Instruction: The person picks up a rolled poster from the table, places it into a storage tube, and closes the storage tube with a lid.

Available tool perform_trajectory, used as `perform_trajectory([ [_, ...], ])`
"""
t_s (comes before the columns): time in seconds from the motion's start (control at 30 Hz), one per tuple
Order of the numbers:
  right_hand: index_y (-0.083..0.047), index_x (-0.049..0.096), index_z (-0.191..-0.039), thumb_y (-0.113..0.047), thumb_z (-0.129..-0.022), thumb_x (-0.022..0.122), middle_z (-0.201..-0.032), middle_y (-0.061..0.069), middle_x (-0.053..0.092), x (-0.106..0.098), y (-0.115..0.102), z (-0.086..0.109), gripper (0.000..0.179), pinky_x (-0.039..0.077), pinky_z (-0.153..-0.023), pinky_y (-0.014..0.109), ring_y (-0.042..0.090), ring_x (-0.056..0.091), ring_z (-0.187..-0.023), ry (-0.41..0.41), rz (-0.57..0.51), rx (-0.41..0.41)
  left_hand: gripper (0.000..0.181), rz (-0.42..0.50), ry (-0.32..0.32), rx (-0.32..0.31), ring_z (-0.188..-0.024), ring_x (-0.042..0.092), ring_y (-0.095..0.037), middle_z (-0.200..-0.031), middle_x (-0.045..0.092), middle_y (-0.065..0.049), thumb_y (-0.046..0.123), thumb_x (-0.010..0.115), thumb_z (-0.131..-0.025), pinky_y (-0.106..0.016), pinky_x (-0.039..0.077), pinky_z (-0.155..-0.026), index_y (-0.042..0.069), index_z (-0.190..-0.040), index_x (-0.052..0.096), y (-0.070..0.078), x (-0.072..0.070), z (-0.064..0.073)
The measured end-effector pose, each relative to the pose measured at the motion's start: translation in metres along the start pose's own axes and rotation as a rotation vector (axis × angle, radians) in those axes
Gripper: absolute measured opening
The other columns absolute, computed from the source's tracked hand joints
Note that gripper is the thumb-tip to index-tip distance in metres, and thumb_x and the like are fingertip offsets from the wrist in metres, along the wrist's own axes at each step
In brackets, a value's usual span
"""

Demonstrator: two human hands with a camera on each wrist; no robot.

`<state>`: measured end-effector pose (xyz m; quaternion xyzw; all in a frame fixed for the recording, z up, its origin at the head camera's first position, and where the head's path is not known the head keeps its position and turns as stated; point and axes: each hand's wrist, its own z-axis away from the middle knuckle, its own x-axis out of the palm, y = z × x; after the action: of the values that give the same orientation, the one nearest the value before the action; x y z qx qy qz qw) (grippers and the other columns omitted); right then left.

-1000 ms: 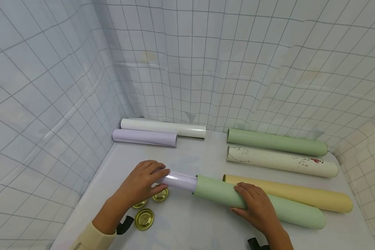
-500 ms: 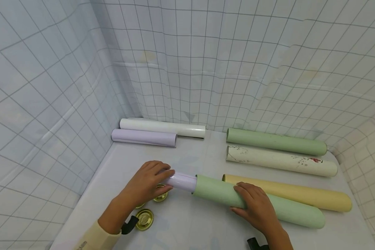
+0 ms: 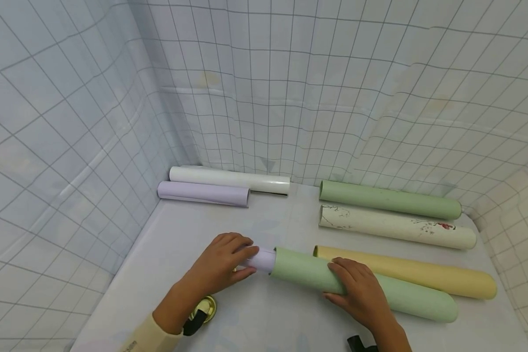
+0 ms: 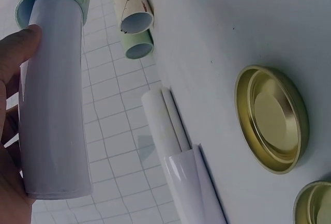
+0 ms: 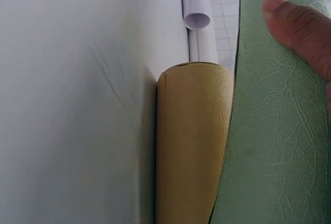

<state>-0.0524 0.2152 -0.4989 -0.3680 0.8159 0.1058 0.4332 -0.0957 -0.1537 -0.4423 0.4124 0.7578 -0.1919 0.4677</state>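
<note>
My left hand (image 3: 222, 264) holds a lavender paper roll (image 3: 264, 259) with thumb and fingers around its outer end. The roll's other end sits inside the open left mouth of a light green tube of rolled paper (image 3: 299, 268). Over the middle of that tube lies my right hand (image 3: 360, 292), gripping it with the thumb on the near side. In the left wrist view the lavender roll (image 4: 56, 110) shows most of its length outside the green rim (image 4: 85, 9). The right wrist view has my thumb (image 5: 302, 25) against the textured green paper (image 5: 276, 125).
Directly behind the green tube lies a yellow roll (image 3: 422, 270). Farther back are a floral cream roll (image 3: 391, 227) and another green roll (image 3: 387, 199). White (image 3: 233, 179) and lavender (image 3: 202, 193) rolls lie back left. Gold lids (image 4: 271, 120) lie near my left hand.
My left hand has moved right toward the green tube, and the lavender roll has slid deeper into it. The right hand and green tube have stayed nearly still.
</note>
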Motion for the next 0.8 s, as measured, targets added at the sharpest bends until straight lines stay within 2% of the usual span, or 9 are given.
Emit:
perform_trajectory([
  [0.03, -0.005, 0.064, -0.123, -0.040, -0.061, 0.092, -0.122, 0.009, 0.065, 0.000, 0.000, 0.000, 0.076, 0.049, -0.085, 0.045, 0.029, 0.063, -0.107, 0.001, 0.003, -0.003, 0.045, 0.003, 0.001, 0.001, -0.104, 0.060, -0.025, -0.112, 0.065, -0.005, 0.032, 0.088, -0.076, -0.044, 0.051, -0.091, 0.014, -0.113, 0.071, 0.001, 0.001, -0.001],
  [0.1, -0.005, 0.064, -0.122, -0.041, -0.061, 0.092, -0.122, 0.009, 0.065, 0.001, 0.000, 0.000, 0.076, 0.049, -0.085, 0.045, 0.029, 0.063, -0.106, 0.003, 0.006, -0.008, 0.045, 0.008, 0.005, 0.005, -0.104, 0.061, -0.025, -0.112, 0.065, -0.006, 0.031, 0.088, -0.075, -0.045, 0.051, -0.090, 0.014, -0.112, 0.071, 0.003, 0.003, -0.002],
  [0.2, -0.005, 0.064, -0.122, -0.052, -0.074, 0.083, -0.122, 0.009, 0.064, 0.001, 0.001, 0.000, 0.069, 0.049, -0.086, 0.044, 0.029, 0.062, -0.106, -0.001, 0.002, -0.007, 0.044, 0.010, 0.007, 0.012, -0.104, 0.061, -0.024, -0.112, 0.066, -0.005, 0.032, 0.088, -0.075, -0.044, 0.051, -0.089, 0.014, -0.112, 0.071, 0.006, 0.006, -0.004],
  [0.27, -0.005, 0.064, -0.122, -0.059, -0.084, 0.071, -0.122, 0.009, 0.064, 0.001, 0.001, 0.001, 0.067, 0.048, -0.087, 0.044, 0.029, 0.062, -0.107, -0.009, -0.003, 0.000, 0.044, 0.009, 0.006, 0.016, -0.104, 0.061, -0.024, -0.112, 0.066, -0.005, 0.032, 0.088, -0.076, -0.044, 0.051, -0.089, 0.014, -0.112, 0.071, 0.007, 0.007, -0.005],
  [0.37, -0.004, 0.064, -0.122, -0.064, -0.092, 0.055, -0.122, 0.009, 0.064, 0.001, -0.001, 0.001, 0.068, 0.047, -0.090, 0.044, 0.029, 0.061, -0.109, -0.030, -0.010, 0.019, 0.044, 0.002, 0.005, 0.021, -0.104, 0.060, -0.024, -0.112, 0.065, -0.005, 0.032, 0.087, -0.076, -0.044, 0.051, -0.089, 0.014, -0.113, 0.071, 0.009, 0.009, -0.007],
  [0.47, -0.004, 0.063, -0.122, -0.065, -0.092, 0.054, -0.123, 0.009, 0.064, 0.002, -0.001, 0.002, 0.068, 0.045, -0.093, 0.043, 0.029, 0.061, -0.110, -0.040, -0.015, 0.029, 0.044, -0.005, 0.004, 0.024, -0.103, 0.061, -0.024, -0.111, 0.065, -0.005, 0.032, 0.087, -0.076, -0.044, 0.051, -0.089, 0.014, -0.112, 0.071, 0.011, 0.009, -0.008],
  [0.6, -0.004, 0.064, -0.121, -0.062, -0.089, 0.063, -0.121, 0.010, 0.064, 0.003, 0.000, 0.003, 0.066, 0.046, -0.091, 0.043, 0.030, 0.062, -0.108, -0.020, -0.018, 0.015, 0.043, -0.019, -0.001, 0.024, -0.104, 0.061, -0.024, -0.112, 0.065, -0.005, 0.032, 0.087, -0.077, -0.044, 0.050, -0.090, 0.014, -0.112, 0.071, 0.013, 0.009, -0.010],
  [0.8, -0.004, 0.064, -0.122, -0.061, -0.090, 0.062, -0.121, 0.011, 0.064, 0.003, 0.000, 0.002, 0.066, 0.046, -0.089, 0.044, 0.030, 0.062, -0.106, -0.006, -0.017, 0.003, 0.045, -0.055, -0.015, -0.005, -0.109, 0.058, -0.023, -0.117, 0.064, -0.004, 0.033, 0.086, -0.077, -0.051, 0.047, -0.096, 0.016, -0.116, 0.069, 0.013, 0.003, -0.008],
])
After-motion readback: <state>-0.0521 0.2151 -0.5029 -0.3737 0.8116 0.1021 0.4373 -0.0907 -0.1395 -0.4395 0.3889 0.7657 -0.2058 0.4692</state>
